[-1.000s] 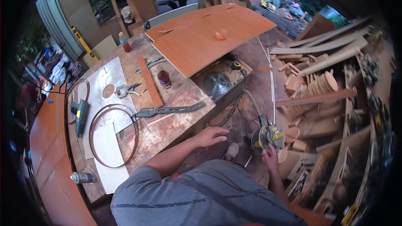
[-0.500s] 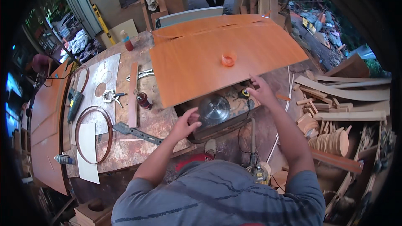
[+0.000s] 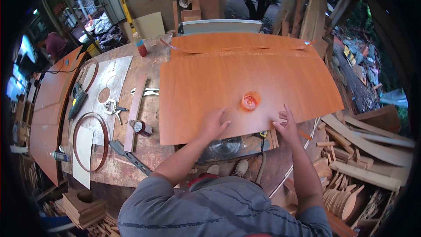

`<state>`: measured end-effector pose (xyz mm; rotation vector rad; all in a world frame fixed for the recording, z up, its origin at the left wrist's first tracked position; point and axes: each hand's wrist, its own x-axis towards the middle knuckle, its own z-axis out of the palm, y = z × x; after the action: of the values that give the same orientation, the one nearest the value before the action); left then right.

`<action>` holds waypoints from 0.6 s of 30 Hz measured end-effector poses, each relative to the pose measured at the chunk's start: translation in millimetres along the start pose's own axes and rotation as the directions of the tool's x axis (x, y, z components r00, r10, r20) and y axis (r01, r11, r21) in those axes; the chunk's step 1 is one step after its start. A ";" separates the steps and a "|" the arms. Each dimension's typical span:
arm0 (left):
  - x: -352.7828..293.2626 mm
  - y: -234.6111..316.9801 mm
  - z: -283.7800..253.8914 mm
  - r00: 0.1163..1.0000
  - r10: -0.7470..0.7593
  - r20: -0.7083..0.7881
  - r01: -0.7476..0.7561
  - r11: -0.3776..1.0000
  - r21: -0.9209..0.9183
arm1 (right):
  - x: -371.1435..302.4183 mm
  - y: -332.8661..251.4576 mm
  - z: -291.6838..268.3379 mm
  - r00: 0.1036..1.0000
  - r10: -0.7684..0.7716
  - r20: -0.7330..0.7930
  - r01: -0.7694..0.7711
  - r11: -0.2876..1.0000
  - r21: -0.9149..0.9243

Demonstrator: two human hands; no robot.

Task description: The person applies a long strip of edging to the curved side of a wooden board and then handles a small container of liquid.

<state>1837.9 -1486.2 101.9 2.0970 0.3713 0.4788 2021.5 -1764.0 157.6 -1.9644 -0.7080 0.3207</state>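
A wide orange-brown wood panel [image 3: 201, 83] lies before me, with a small orange cup [image 3: 250, 101] standing on it. Over the panel's near edge, left of the cup, is my left hand [image 3: 213, 125], slightly blurred, thumb and fingers apart and nothing in it. My right hand [image 3: 287, 126] is at the near right edge, fingers spread and holding nothing. Whether either hand touches the panel I cannot tell. Below the near edge shows part of a round metal saw blade [image 3: 223, 147], and a yellow-black tape measure [image 3: 262, 134] sits beside it.
On the worktable [image 3: 151, 68] to the left are a dark bottle [image 3: 142, 128], a wood strip [image 3: 136, 114], a clamp [image 3: 113, 109], a glue gun [image 3: 78, 101] and a brown hoop [image 3: 105, 149]. Wood offcuts [image 3: 351, 158] pile up at right. A person [image 3: 55, 46] is far left.
Both hands have moved forward: the left from beside the blade to over the panel, the right along its near edge. The panel covers more of the blade. The head view has shifted.
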 end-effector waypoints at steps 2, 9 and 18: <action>0.3 9.3 -0.5 0.988 0.154 -0.017 -0.148 0.969 0.200 | 28.1 14.9 -6.4 0.998 -0.068 -0.005 0.068 0.998 -0.011; -5.1 24.1 7.9 0.986 -0.007 -0.166 0.040 0.980 0.194 | 133.7 93.6 -30.5 0.967 -0.249 0.053 0.249 0.968 -0.004; -1.4 32.2 24.9 0.902 0.002 -0.431 0.166 0.921 0.352 | 243.1 90.1 -21.3 0.897 -0.387 0.214 0.411 0.908 -0.082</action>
<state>1851.0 -1521.9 116.4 2.3276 0.8667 0.8761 2256.2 -1664.0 106.9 -1.8616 -1.2640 0.2183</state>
